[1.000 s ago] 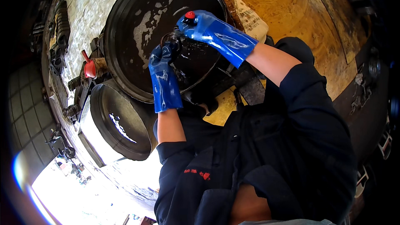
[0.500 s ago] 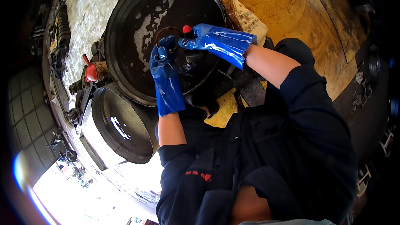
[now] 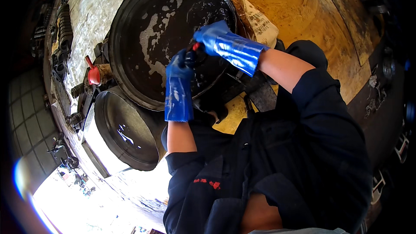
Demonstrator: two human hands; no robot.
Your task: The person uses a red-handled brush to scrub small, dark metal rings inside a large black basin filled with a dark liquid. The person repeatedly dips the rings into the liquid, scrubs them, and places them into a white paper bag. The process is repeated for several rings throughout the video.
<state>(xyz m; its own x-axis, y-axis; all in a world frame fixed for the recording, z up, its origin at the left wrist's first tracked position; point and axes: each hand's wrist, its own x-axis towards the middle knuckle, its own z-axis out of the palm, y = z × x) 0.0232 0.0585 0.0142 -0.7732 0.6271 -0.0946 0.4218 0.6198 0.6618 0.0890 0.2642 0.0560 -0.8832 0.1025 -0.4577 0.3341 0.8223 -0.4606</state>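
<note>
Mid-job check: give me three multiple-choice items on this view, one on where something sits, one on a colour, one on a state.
1. Where is the red funnel?
A. To the left of the large black pan
B. Inside the smaller pan
C. On the yellow surface at the right

2. What colour are the gloves on the left hand and right hand?
A. Yellow
B. Blue
C. White

3. What is the state of the large black pan's inner face?
A. Dry and spotless
B. Hidden under a cloth
C. Dark, with pale wet patches

Answers: 1 A, the funnel lies beside the pan's left rim. 2 B, both gloves are glossy blue. 3 C, pale smears spread across the dark surface.
</note>
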